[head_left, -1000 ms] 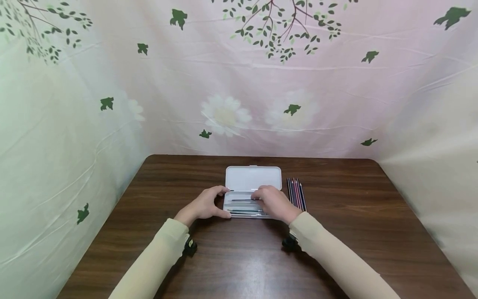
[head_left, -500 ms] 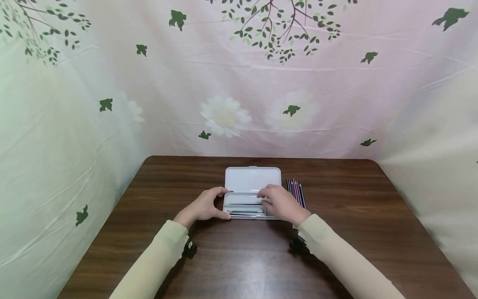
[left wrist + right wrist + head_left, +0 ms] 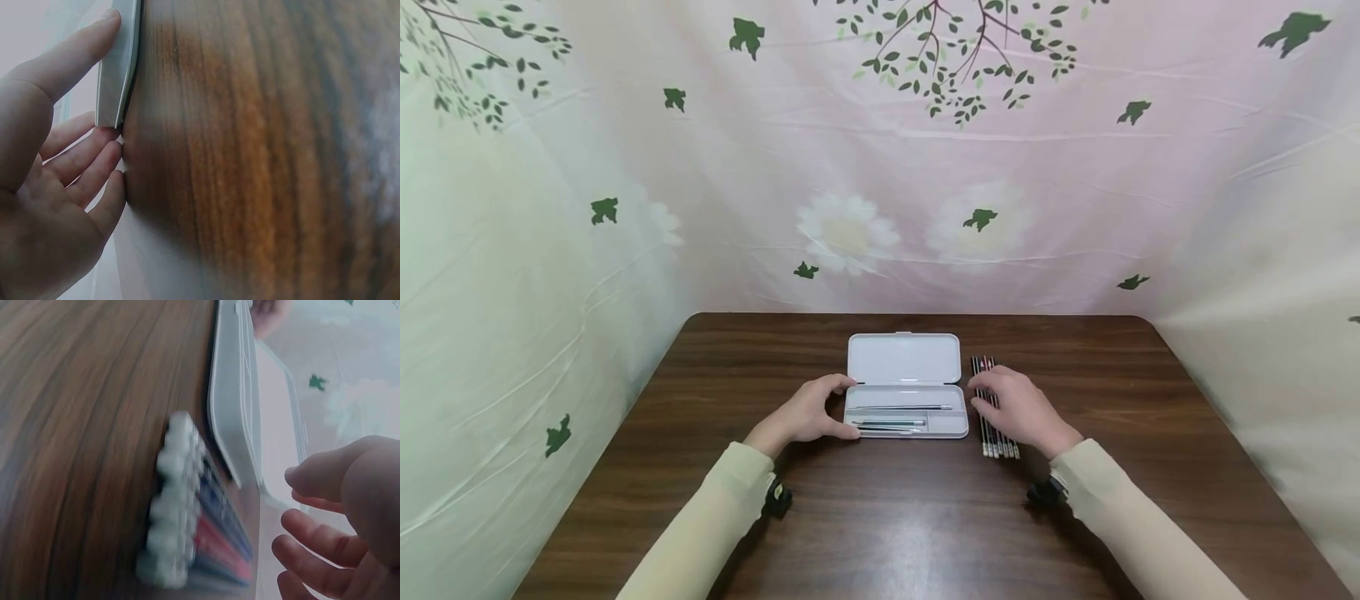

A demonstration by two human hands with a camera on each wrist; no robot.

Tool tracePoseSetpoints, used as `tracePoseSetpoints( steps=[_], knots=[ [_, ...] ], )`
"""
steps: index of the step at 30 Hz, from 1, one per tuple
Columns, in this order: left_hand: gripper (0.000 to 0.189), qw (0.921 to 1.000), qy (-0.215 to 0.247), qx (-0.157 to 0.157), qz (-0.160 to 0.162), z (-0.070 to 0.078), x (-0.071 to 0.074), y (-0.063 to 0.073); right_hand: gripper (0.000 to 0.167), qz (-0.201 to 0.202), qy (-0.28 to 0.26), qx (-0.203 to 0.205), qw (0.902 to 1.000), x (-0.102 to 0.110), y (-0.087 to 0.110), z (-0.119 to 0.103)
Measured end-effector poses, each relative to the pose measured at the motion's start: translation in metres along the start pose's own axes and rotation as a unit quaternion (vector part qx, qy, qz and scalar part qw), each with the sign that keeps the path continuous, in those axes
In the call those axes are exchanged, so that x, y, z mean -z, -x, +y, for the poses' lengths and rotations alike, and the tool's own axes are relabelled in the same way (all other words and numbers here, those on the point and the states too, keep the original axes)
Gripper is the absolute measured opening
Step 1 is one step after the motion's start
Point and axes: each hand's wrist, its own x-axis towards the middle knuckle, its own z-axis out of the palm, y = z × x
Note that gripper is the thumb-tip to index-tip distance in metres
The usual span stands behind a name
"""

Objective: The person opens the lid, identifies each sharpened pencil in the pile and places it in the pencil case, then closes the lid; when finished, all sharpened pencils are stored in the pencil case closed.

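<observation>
The right hand (image 3: 1018,408), which half a second ago is seen over the white pencil case (image 3: 948,425), is now carried to the right, above the row of pencils (image 3: 996,440) on the counter (image 3: 880,500). In the far part of the case, a thin dark pencil (image 3: 902,407) is left lying. By this, it may be judged that one placing is completed and that the work is only partly done, since several pencils are still found outside.

The case is kept open, its lid (image 3: 904,358) laid to the far side. Its left end is held by the left hand (image 3: 805,411), between thumb and fingers.

In the right wrist view, what is not clear from the head is shown: the right fingers are spread and loosely bent, nothing is held, and they appear apart from the row, whose eraser ends (image 3: 169,519) are blurred. In the left wrist view, the thumb (image 3: 75,53) is seen resting against the case wall; how firmly it is pressed cannot be told.
</observation>
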Motion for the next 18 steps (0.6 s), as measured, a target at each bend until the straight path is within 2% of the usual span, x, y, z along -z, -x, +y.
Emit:
tracePoseSetpoints(
  steps=[8, 18],
  knots=[
    [0.087, 1.0000, -0.001, -0.002, -0.001, -0.001, 0.000, 0.001, 0.028, -0.020, -0.008, -0.073, 0.9971, 0.014, 0.021, 0.027],
    [0.087, 1.0000, -0.006, -0.004, 0.001, 0.000, -0.001, 0.002, 0.023, -0.037, -0.024, -0.082, 0.9956, 0.011, 0.033, 0.042]
  ],
)
